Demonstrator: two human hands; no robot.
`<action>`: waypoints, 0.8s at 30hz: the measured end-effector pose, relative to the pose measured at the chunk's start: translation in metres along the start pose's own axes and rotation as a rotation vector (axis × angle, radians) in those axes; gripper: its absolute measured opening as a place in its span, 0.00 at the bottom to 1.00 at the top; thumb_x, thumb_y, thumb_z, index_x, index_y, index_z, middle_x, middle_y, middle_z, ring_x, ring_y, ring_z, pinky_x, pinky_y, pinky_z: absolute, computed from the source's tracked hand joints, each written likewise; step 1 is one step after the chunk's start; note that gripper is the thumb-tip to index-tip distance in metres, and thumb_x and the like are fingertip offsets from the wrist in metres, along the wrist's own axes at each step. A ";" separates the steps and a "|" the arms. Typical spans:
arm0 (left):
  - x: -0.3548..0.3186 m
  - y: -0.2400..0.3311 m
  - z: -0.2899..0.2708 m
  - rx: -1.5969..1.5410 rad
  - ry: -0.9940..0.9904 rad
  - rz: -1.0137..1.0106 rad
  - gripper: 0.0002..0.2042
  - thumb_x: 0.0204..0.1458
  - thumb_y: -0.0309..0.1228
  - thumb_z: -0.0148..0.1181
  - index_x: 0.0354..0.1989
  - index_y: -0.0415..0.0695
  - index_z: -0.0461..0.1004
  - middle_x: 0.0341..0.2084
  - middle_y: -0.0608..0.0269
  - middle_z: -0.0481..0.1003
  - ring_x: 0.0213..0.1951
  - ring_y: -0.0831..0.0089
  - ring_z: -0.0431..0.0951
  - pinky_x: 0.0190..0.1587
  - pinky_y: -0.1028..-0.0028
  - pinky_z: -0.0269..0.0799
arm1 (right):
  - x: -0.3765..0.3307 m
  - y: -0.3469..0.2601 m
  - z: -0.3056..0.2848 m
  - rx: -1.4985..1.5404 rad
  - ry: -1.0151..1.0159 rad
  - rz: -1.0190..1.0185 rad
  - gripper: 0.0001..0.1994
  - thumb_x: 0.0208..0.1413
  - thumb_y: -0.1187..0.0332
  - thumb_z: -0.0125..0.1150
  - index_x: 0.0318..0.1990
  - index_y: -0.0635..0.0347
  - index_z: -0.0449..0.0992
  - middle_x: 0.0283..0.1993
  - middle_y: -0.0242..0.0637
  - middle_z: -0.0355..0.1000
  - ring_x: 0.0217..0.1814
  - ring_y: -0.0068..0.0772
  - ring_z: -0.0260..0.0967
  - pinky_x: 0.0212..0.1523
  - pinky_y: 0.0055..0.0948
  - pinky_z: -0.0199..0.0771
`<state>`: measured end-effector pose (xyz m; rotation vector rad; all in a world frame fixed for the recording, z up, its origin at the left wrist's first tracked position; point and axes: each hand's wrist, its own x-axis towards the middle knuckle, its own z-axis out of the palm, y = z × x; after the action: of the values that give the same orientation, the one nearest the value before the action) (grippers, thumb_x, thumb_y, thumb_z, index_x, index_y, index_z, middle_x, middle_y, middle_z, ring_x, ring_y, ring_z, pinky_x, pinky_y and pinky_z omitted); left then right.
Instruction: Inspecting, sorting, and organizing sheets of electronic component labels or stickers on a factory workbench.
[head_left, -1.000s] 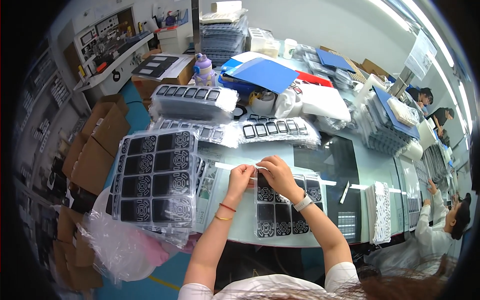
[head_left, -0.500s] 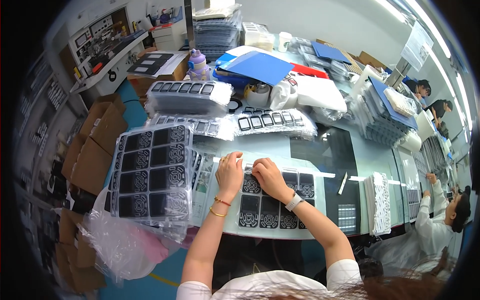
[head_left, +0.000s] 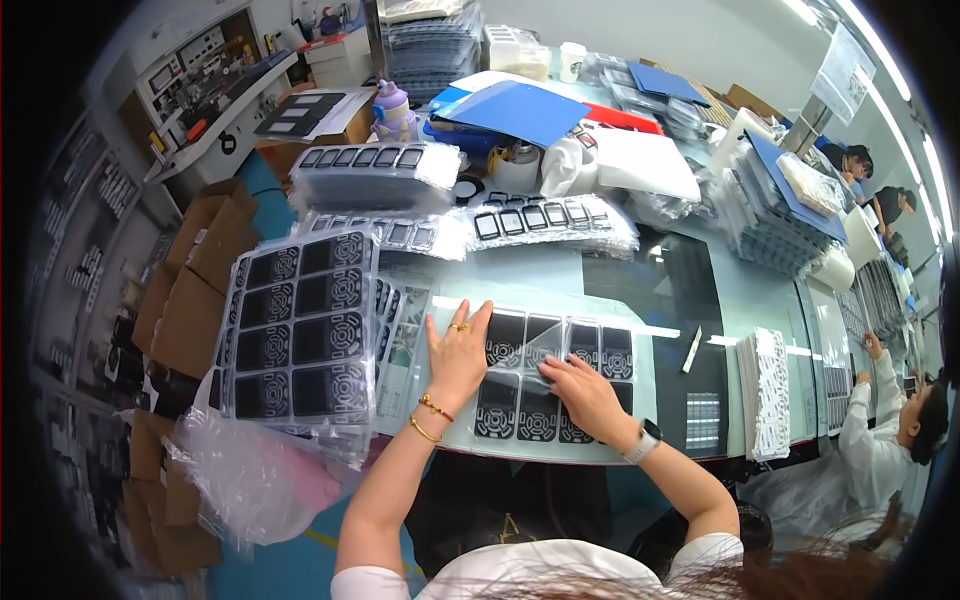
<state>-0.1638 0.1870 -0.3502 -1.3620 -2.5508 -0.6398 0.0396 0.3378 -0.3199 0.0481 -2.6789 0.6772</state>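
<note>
Pressing down on a sheet (head_left: 555,375) of black patterned panels, that's what both hands are doing here. The left hand (head_left: 457,350) lies flat with fingers spread wide on the sheet's left edge, rings and bracelets showing. The right hand (head_left: 583,390) sits lower and further right, fingers bent onto the middle of the sheet, maybe pinching at a clear film on top, but I can't tell if it actually grips anything. The sheet lies flat on the glass table (head_left: 640,270), right in front of the person, near the front edge.

Just to the left there's a stack (head_left: 300,325) of the same kind of sheets in clear plastic, and a loose bag (head_left: 255,470) hangs off the table corner below it. More trays (head_left: 550,220) of panels sit further back, well apart from the hands.

What could go wrong, as I see it: if a film is being lifted, a fast pull could drag the whole sheet, since only the left palm pins it. Fingers sliding over the glossy faces could leave smudges. And that stack overhangs toward the bag, so an elbow bump might send it sliding off.
</note>
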 end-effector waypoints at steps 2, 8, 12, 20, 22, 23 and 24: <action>-0.002 -0.001 0.002 0.066 -0.014 -0.018 0.25 0.61 0.25 0.48 0.69 0.54 0.63 0.51 0.60 0.79 0.67 0.64 0.67 0.68 0.37 0.48 | -0.022 -0.006 -0.010 -0.014 -0.031 0.017 0.05 0.57 0.78 0.59 0.39 0.63 0.71 0.58 0.46 0.75 0.66 0.45 0.69 0.70 0.47 0.64; -0.003 -0.003 0.006 0.065 0.033 0.003 0.26 0.61 0.24 0.48 0.69 0.54 0.63 0.49 0.60 0.79 0.68 0.64 0.66 0.68 0.36 0.46 | -0.060 -0.013 -0.021 0.103 0.025 0.051 0.05 0.57 0.80 0.61 0.36 0.62 0.70 0.57 0.40 0.77 0.66 0.44 0.70 0.68 0.50 0.67; -0.004 -0.003 0.007 0.071 0.022 -0.002 0.27 0.60 0.23 0.48 0.70 0.55 0.62 0.51 0.61 0.79 0.68 0.65 0.66 0.68 0.36 0.46 | -0.070 -0.020 -0.027 0.149 0.003 0.083 0.06 0.59 0.79 0.58 0.36 0.59 0.67 0.57 0.43 0.77 0.66 0.49 0.70 0.68 0.51 0.66; -0.004 -0.003 0.009 0.095 -0.007 -0.002 0.29 0.58 0.22 0.48 0.70 0.55 0.61 0.52 0.62 0.78 0.69 0.66 0.64 0.68 0.34 0.46 | -0.103 -0.034 -0.034 0.156 0.053 0.171 0.08 0.58 0.81 0.59 0.37 0.58 0.67 0.55 0.40 0.79 0.64 0.48 0.72 0.66 0.51 0.69; -0.004 -0.003 0.007 0.087 -0.025 0.002 0.29 0.58 0.22 0.47 0.70 0.53 0.60 0.52 0.62 0.78 0.70 0.65 0.64 0.68 0.33 0.44 | -0.110 -0.039 -0.036 0.151 0.062 0.188 0.08 0.58 0.81 0.59 0.36 0.58 0.67 0.55 0.39 0.79 0.64 0.48 0.72 0.66 0.51 0.69; -0.004 -0.003 0.007 0.093 -0.032 0.003 0.29 0.58 0.22 0.47 0.70 0.53 0.60 0.52 0.62 0.78 0.70 0.65 0.63 0.68 0.33 0.45 | -0.113 -0.041 -0.037 0.144 0.073 0.199 0.08 0.58 0.81 0.59 0.36 0.58 0.67 0.55 0.39 0.79 0.63 0.47 0.73 0.65 0.51 0.70; -0.004 -0.003 0.006 0.102 -0.037 0.003 0.29 0.58 0.22 0.47 0.70 0.53 0.60 0.52 0.62 0.78 0.70 0.66 0.63 0.68 0.33 0.45 | -0.116 -0.044 -0.039 0.148 0.072 0.203 0.08 0.58 0.81 0.59 0.36 0.58 0.67 0.55 0.39 0.79 0.63 0.47 0.73 0.65 0.51 0.70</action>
<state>-0.1639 0.1854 -0.3577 -1.3559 -2.5714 -0.4807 0.1660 0.3099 -0.3110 -0.2085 -2.5827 0.9208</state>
